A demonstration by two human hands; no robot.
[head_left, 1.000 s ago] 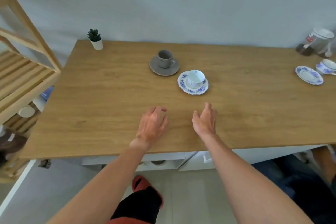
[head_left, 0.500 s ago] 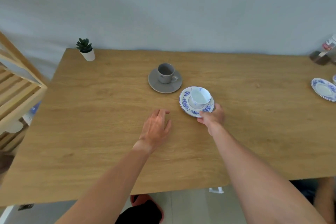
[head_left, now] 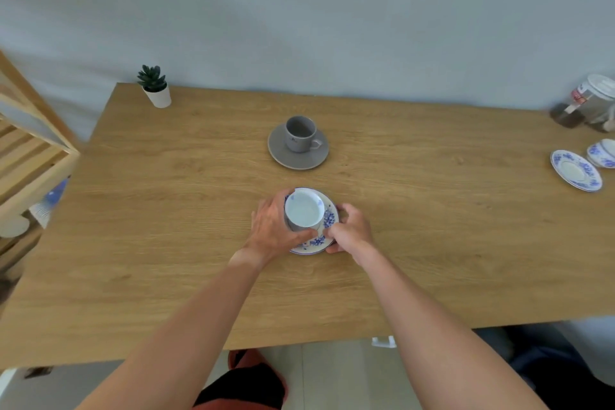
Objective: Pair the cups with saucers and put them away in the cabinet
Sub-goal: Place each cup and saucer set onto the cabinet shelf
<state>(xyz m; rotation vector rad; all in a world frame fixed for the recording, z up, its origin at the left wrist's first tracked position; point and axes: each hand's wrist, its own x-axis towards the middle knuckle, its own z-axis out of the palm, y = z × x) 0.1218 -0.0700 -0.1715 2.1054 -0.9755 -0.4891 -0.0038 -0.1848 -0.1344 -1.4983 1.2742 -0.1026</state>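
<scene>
A white cup with blue flowers (head_left: 304, 211) stands on its matching blue-flowered saucer (head_left: 327, 218) in the middle of the wooden table (head_left: 166, 210). My left hand (head_left: 274, 226) wraps the cup's left side, thumb across the saucer's front. My right hand (head_left: 349, 231) grips the saucer's right edge. Behind them a grey cup (head_left: 300, 133) sits on a grey saucer (head_left: 283, 153). At the far right lies a bare blue-flowered saucer (head_left: 576, 170), and beside it another blue-flowered piece (head_left: 602, 155), cut off by the frame.
A small potted succulent (head_left: 154, 86) stands at the table's back left corner. A wooden slatted shelf unit (head_left: 30, 150) is at the left. A jar with a white lid (head_left: 589, 103) lies at the back right. The wall runs along the table's far edge.
My left hand moved right from the bare table onto the cup. The cup and saucer slid nearer to me, with my right hand holding the saucer's edge.
</scene>
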